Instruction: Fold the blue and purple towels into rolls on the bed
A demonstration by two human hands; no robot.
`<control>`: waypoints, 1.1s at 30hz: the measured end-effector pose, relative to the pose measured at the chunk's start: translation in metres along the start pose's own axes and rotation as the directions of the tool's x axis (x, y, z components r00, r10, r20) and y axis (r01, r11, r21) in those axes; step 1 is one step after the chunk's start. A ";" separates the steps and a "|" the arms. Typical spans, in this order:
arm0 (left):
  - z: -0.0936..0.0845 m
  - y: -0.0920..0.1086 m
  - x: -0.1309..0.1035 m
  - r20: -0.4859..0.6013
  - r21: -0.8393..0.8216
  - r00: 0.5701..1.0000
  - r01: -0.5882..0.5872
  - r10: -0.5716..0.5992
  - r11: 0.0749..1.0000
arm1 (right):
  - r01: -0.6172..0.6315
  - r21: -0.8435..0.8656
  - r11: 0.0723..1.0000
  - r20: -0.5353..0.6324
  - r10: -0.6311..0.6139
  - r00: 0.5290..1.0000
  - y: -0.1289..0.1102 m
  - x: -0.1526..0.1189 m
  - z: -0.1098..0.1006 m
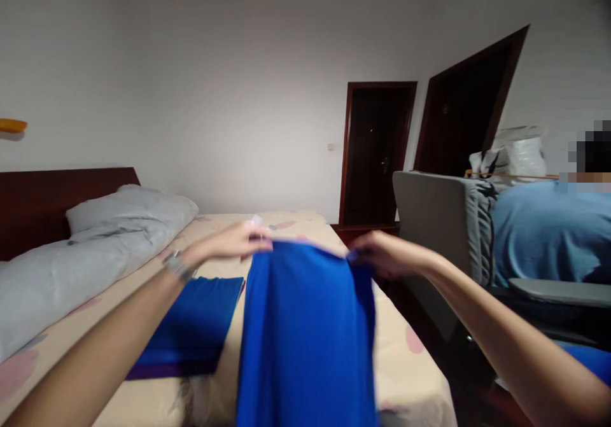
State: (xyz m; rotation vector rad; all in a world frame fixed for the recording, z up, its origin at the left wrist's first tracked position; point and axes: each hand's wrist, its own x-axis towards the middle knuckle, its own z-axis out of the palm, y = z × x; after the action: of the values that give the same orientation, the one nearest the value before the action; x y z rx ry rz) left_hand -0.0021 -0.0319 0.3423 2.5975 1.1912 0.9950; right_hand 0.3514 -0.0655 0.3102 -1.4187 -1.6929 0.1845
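Note:
A bright blue cloth (310,338) hangs down between my two hands above the bed, its lower part running out of view. My left hand (243,239) pinches its top left corner. At the top right corner, my right hand (375,252) is closed on the fabric, slightly blurred. To the left of the hanging cloth, a stack of folded blue cloths (191,322) lies flat on the bed, with purple fabric showing at its bottom edge. My left forearm covers part of that stack.
The bed (415,376) has a patterned cream sheet. A grey quilt (109,236) lies along its left side by the dark headboard (62,201). On the right, a person in a blue shirt (544,230) sits in a grey chair (434,223). Dark doors (375,153) stand behind.

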 end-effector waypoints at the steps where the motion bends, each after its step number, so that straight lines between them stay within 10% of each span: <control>1: -0.013 -0.001 0.035 -0.052 0.058 0.999 0.001 0.002 0.998 | 0.034 -0.022 0.999 -0.001 -0.034 0.999 -0.007 0.031 -0.004; 4: -0.051 0.002 0.130 -0.320 0.159 0.947 0.022 0.031 0.987 | 0.140 -0.075 0.987 -0.120 -0.149 0.982 -0.034 0.119 -0.016; 7: -0.072 0.004 0.189 -0.588 0.091 0.808 0.030 0.029 0.995 | 0.235 -0.088 0.968 -0.306 -0.250 0.918 -0.057 0.177 -0.026; 10: -0.066 -0.011 0.213 -0.681 -0.117 0.731 -0.072 -0.028 0.990 | 0.287 -0.082 0.954 -0.390 -0.296 0.872 -0.058 0.199 -0.030; 14: -0.023 -0.053 0.205 -0.672 -0.188 0.740 -0.129 -0.031 0.974 | 0.289 -0.038 0.956 -0.376 -0.282 0.883 -0.016 0.192 -0.016; 19: 0.074 -0.097 0.121 -0.572 -0.171 0.818 -0.053 -0.055 0.984 | 0.257 0.021 0.966 -0.185 -0.249 0.951 0.077 0.121 0.045; 27: 0.253 -0.149 -0.146 -0.310 -0.028 0.949 0.041 -0.047 0.999 | 0.103 0.147 0.984 0.237 -0.136 0.962 0.192 -0.116 0.168; 33: 0.276 -0.137 -0.270 -0.315 -0.019 0.948 0.042 -0.046 0.999 | -0.167 0.283 0.944 0.290 0.082 0.954 0.219 -0.237 0.201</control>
State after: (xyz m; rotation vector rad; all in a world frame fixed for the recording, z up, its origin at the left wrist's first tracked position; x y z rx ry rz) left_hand -0.0495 -0.0868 -0.0612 2.4527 1.2960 1.4449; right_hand 0.3560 -0.1114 -0.0667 -1.3095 -1.7037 0.7149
